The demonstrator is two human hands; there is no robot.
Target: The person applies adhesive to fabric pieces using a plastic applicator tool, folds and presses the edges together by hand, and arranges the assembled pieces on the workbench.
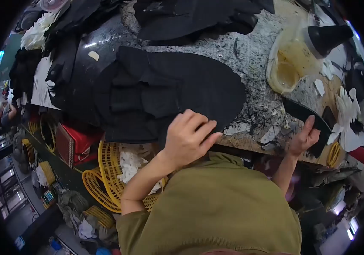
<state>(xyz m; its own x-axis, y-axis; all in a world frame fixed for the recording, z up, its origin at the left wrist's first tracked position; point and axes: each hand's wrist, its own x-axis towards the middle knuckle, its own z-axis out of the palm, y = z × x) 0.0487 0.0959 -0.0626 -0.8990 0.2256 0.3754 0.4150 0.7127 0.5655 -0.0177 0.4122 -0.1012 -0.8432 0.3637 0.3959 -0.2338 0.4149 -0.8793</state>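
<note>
A large black fabric piece (207, 80) with a rounded right end lies on the worktable, with folded black flaps on its left half. Over its near edge is my left hand (188, 138), fingers loosely bent and the thumb apart from them; I see nothing held in it. At the right, my right hand (304, 138) grips a dark, curved, strip-like piece (303, 111) between thumb and fingers at the table's front edge. What material this piece is I cannot tell.
A glue-stained plastic container (286, 72) and a black cone-shaped nozzle (328, 39) stand back right. More black pieces (190, 19) lie at the back. Scraps and residue cover the worktable (254, 55). Below left are a red box (80, 142) and yellow baskets (107, 170).
</note>
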